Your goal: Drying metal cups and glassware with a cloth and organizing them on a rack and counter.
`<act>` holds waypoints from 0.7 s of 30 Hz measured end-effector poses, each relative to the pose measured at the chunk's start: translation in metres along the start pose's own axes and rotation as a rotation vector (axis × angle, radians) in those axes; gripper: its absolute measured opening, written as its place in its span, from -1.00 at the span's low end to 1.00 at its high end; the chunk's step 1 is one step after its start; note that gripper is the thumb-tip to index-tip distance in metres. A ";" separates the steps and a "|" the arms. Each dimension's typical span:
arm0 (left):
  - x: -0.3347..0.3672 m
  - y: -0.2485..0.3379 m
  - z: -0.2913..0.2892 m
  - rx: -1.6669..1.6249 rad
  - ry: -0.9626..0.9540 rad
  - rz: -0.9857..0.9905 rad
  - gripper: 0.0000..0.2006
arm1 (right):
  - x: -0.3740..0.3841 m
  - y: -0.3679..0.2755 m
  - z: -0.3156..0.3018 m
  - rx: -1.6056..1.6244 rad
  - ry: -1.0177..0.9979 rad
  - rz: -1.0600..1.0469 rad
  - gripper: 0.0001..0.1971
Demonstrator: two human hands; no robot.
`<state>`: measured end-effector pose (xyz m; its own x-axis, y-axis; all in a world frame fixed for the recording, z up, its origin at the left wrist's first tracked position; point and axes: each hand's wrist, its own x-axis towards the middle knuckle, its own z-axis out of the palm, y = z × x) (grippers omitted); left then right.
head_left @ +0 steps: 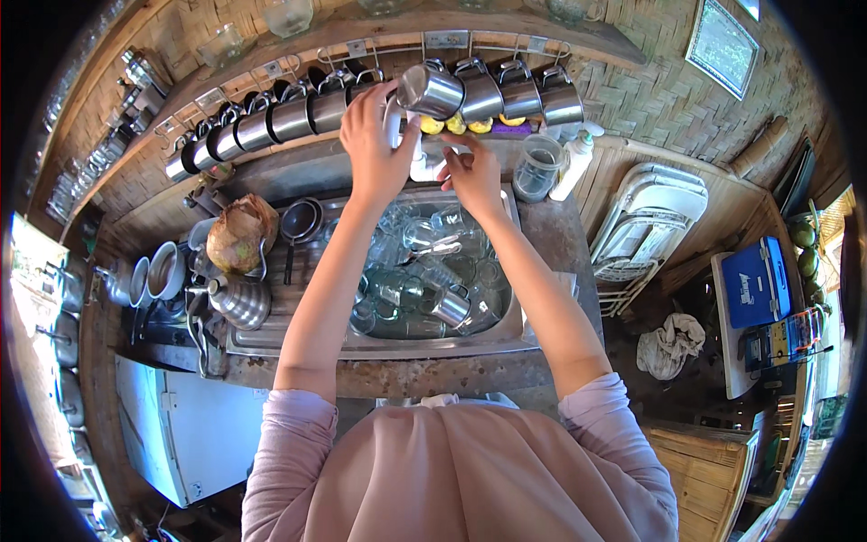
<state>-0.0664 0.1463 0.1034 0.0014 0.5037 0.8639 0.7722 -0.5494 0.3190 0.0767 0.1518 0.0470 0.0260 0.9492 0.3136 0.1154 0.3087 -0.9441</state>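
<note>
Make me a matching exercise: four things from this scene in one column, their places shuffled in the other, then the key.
Things
1. Clear drinking glasses
2. Shiny cylindrical steel mugs, most of them
3. White folding chairs
4. Ribbed silver metal kettle

Places
A. Folded up, right of the grey stone counter
B. Hanging in a row below the long brown wooden shelf
C. Left of the person's bare left hand and forearm
D. Heaped in the rectangular steel sink basin

Pairs: 1-D, 2-B, 3-A, 4-C
</note>
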 end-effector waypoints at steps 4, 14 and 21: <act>-0.044 -0.003 -0.025 -0.229 0.112 -0.223 -0.79 | -0.018 0.015 -0.008 0.071 -0.014 0.043 -0.84; -0.187 -0.042 -0.040 -0.424 -0.174 -0.693 -0.91 | -0.078 0.083 0.012 -0.386 -0.282 0.080 -0.87; -0.238 -0.066 -0.085 -0.205 -0.160 -0.847 -0.92 | -0.134 0.078 0.008 -0.898 -0.698 -0.008 -0.56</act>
<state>-0.1715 0.0065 -0.0902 -0.4182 0.8743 0.2463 0.4255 -0.0510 0.9035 0.0741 0.0492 -0.0699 -0.5045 0.8605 -0.0711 0.7901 0.4269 -0.4400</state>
